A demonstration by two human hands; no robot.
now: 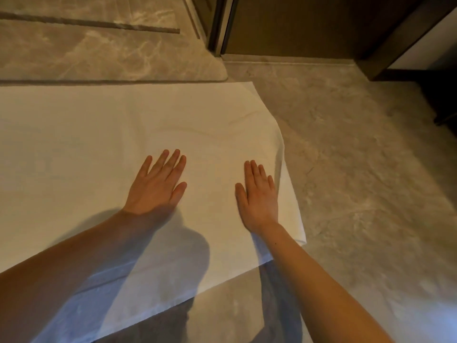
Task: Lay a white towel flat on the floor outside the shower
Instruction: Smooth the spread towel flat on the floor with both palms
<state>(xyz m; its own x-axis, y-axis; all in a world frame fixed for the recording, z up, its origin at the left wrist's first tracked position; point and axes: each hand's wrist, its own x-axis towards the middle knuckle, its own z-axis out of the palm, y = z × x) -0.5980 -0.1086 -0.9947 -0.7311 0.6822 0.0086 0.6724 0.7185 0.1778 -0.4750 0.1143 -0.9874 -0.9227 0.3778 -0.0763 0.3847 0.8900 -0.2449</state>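
A white towel [99, 144] lies spread on the marble floor, its far edge along the raised shower threshold [111, 81]. My left hand [158, 186] presses flat on the towel near its middle, fingers straight and slightly spread. My right hand [258, 198] lies flat on the towel close to its right edge, fingers together and straight. A few soft wrinkles run across the cloth beyond my hands, and the right edge curls slightly. The towel's left part runs out of view.
Beyond the threshold is the shower floor with a long drain slot [94, 22]. A metal door frame [222, 26] and a dark wooden panel [309, 26] stand at the back right. Bare grey marble floor [358, 181] stretches to the right of the towel.
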